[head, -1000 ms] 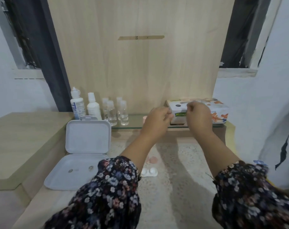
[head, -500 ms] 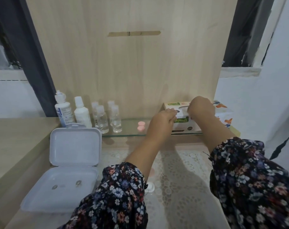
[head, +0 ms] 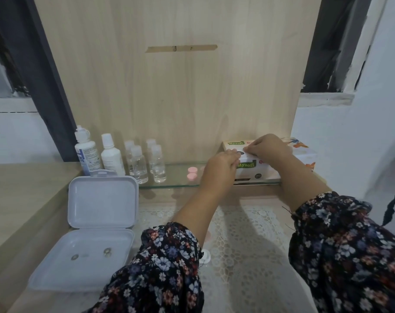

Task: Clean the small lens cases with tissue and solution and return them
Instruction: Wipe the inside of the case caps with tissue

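A white "Mysoft" tissue box (head: 256, 169) stands at the right end of the glass shelf (head: 176, 184). My left hand (head: 221, 171) grips its front left corner with curled fingers. On the box's top, my right hand (head: 270, 147) pinches with its fingertips; what they pinch is hidden. Two pink lens case caps (head: 192, 173) lie on the shelf left of my left hand. A white lens case (head: 206, 256) sits on the lace mat, mostly hidden behind my left sleeve.
Two white solution bottles (head: 88, 152) and several small clear bottles (head: 139, 164) stand at the shelf's left end. An open white plastic box (head: 99, 222) with two small lenses (head: 107, 251) lies at the left. A wooden ledge (head: 22, 188) borders the left side.
Both hands have stayed at the tissue box. My right hand has shifted slightly left along the box's top, closer to my left hand. The view has dipped and drawn closer.
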`<action>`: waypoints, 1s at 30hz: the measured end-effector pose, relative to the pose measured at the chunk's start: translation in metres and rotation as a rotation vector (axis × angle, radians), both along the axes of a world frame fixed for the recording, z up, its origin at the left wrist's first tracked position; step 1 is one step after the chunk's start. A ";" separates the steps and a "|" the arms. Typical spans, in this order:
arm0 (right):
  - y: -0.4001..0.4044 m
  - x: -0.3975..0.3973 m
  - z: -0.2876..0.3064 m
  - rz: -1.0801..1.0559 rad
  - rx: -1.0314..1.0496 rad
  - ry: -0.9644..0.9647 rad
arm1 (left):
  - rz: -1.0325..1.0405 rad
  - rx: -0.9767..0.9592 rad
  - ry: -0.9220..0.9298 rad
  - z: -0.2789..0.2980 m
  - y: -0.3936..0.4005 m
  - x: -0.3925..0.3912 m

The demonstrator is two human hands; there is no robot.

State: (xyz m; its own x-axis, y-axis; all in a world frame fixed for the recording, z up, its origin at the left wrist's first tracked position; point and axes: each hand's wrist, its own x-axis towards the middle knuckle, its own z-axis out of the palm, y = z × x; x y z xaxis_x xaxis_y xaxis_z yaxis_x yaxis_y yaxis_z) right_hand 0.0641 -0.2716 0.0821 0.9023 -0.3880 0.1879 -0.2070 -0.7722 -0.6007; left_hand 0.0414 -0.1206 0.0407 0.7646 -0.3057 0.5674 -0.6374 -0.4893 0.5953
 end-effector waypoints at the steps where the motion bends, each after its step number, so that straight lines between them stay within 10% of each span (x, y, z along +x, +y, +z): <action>1: 0.002 0.001 0.000 -0.020 -0.013 0.006 | -0.001 0.001 -0.001 0.000 0.000 0.000; 6: 0.006 0.001 -0.002 -0.112 0.022 -0.052 | 0.000 0.009 0.001 0.000 0.001 0.001; 20: 0.018 -0.028 0.050 -0.108 1.039 -0.963 | 0.003 0.023 -0.007 0.002 -0.001 -0.002; 25: 0.029 -0.047 0.054 -0.087 0.972 -0.961 | -0.087 0.065 0.112 0.007 0.004 -0.011; 30: 0.064 -0.075 0.018 -0.013 0.790 -0.923 | -0.151 -0.483 0.414 0.007 0.033 -0.049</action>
